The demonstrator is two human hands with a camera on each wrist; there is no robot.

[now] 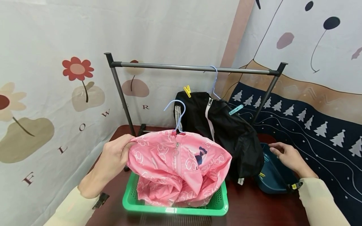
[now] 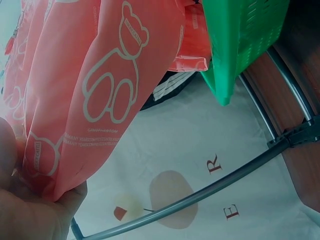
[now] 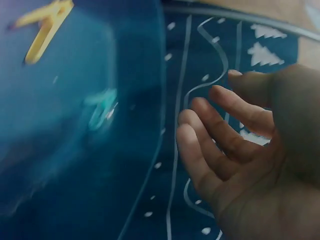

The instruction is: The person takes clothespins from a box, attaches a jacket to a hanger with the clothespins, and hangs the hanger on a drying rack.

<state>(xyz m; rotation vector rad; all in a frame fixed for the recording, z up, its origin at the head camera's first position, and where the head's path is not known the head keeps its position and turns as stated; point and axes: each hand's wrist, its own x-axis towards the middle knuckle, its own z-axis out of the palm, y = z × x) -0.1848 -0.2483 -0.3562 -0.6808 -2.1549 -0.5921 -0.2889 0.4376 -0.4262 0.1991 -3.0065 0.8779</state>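
A pink jacket (image 1: 181, 166) with white bear outlines sits on a light-blue hanger (image 1: 181, 116), its lower part bunched in a green basket (image 1: 175, 211). My left hand (image 1: 110, 163) pinches the jacket's left shoulder; in the left wrist view, fingers and thumb fold over the pink cloth (image 2: 105, 100). Over the far side of a dark blue basin (image 1: 271, 183) is my right hand (image 1: 289, 158), fingers loosely bent and holding nothing. Inside the basin lie a yellow clothespin (image 3: 47, 30) and a teal clothespin (image 3: 101, 109), both apart from that hand.
Behind the pink jacket, a black jacket (image 1: 226, 125) hangs by a blue hanger (image 1: 215, 83) from a metal rack (image 1: 169, 66). A yellow clothespin (image 1: 187, 91) and a light-blue clothespin (image 1: 236, 110) are on its shoulders. All stand on a dark red table (image 1: 243, 207) before printed curtains.
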